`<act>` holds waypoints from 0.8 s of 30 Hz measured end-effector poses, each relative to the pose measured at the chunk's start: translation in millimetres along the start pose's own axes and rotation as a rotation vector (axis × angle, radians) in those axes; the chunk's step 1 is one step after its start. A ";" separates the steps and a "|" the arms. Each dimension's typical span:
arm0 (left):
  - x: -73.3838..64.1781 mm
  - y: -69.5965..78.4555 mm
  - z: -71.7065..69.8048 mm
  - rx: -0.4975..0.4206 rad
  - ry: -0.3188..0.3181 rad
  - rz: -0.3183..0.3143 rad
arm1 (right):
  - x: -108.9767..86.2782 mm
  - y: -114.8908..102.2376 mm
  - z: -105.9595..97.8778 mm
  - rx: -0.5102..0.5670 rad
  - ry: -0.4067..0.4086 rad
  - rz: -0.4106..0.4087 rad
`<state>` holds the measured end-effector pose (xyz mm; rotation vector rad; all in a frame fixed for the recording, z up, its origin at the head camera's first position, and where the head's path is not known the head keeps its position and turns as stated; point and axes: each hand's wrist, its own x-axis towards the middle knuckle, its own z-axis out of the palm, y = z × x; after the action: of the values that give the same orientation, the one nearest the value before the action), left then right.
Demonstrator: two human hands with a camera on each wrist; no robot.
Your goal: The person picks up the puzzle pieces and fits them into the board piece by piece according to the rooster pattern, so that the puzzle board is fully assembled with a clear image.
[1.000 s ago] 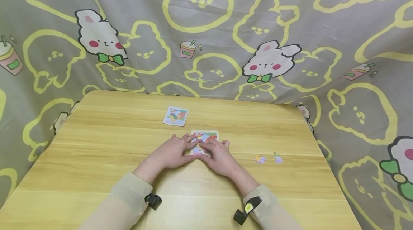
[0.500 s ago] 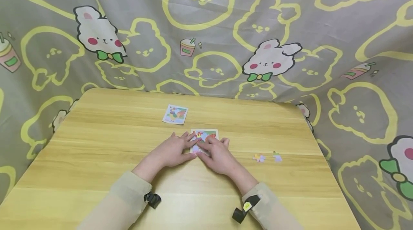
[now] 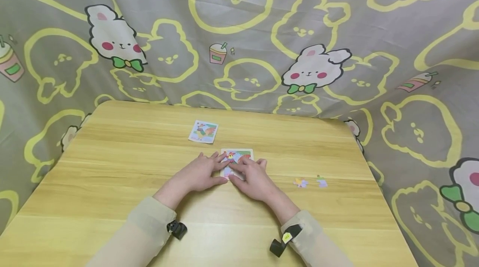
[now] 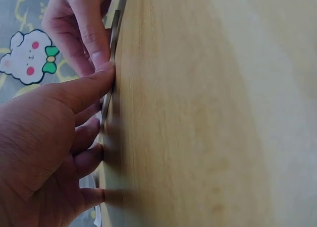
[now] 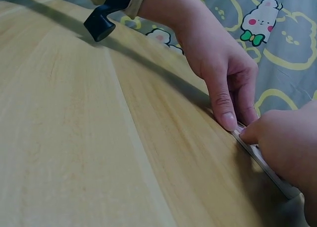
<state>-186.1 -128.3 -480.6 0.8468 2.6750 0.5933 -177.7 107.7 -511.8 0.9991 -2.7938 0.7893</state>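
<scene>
A small jigsaw puzzle [image 3: 237, 154] with a rooster picture and a pale frame lies flat on the table, partly covered by both hands. My left hand [image 3: 200, 173] holds it from the left, thumb at the near edge and fingers spread over its left side. From the right, my right hand [image 3: 252, 177] rests bent fingers on the picture, with its thumb at the near edge beside the left thumb. In the left wrist view the thin board [image 4: 115, 38] shows edge-on at the fingertips. Two loose puzzle pieces, a yellow-lilac piece [image 3: 300, 182] and a green-lilac piece [image 3: 322, 182], lie to the right.
A square rooster picture card [image 3: 203, 131] lies behind the puzzle, to its left. The wooden table [image 3: 112, 175] ends at a grey curtain [image 3: 247, 50] with rabbit prints at the back and sides. Each wrist wears a black strapped camera [image 3: 177, 229].
The hands stay at the puzzle, with the right fingers shifting slightly on the picture. The whole scene has moved slightly up in the head view.
</scene>
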 end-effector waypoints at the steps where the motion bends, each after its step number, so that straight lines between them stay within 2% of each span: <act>1: 0.1 0.0 -0.1 0.001 -0.002 0.000 | 0.2 -0.3 0.0 -0.002 0.000 0.001; 12: 0.3 -2.5 1.8 0.002 0.002 0.004 | 2.9 2.9 1.7 0.056 -0.012 0.038; 17: 0.0 -3.9 2.6 0.001 0.009 0.029 | 1.8 4.8 -0.5 0.067 0.011 0.041; 24: -1.1 -2.5 1.7 0.035 -0.008 0.032 | 1.6 2.6 1.4 0.079 0.060 0.009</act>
<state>-185.8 -130.4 -483.2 0.9015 2.6766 0.5514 -180.5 107.8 -513.8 0.9581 -2.7380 0.9210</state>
